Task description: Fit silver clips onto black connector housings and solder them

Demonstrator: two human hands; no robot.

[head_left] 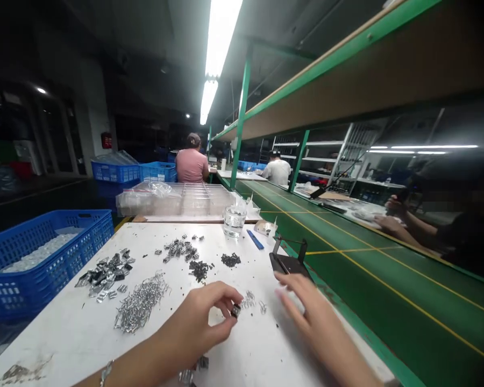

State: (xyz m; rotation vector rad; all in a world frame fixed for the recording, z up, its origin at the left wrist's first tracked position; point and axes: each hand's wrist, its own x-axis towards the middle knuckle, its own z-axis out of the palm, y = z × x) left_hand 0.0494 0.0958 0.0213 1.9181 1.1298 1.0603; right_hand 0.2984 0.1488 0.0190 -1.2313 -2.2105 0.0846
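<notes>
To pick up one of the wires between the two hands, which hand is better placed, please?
Probably the right hand: its fingers look open and empty, near the wires. The left hand is near too, but holds a dark part.

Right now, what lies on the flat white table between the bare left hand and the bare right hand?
In the head view, a small scatter of thin, bent, silvery metal pieces lies there, between the left hand and the right hand.

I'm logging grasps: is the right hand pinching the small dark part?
No, the left hand pinches the small dark part; the right hand is apart.
</notes>
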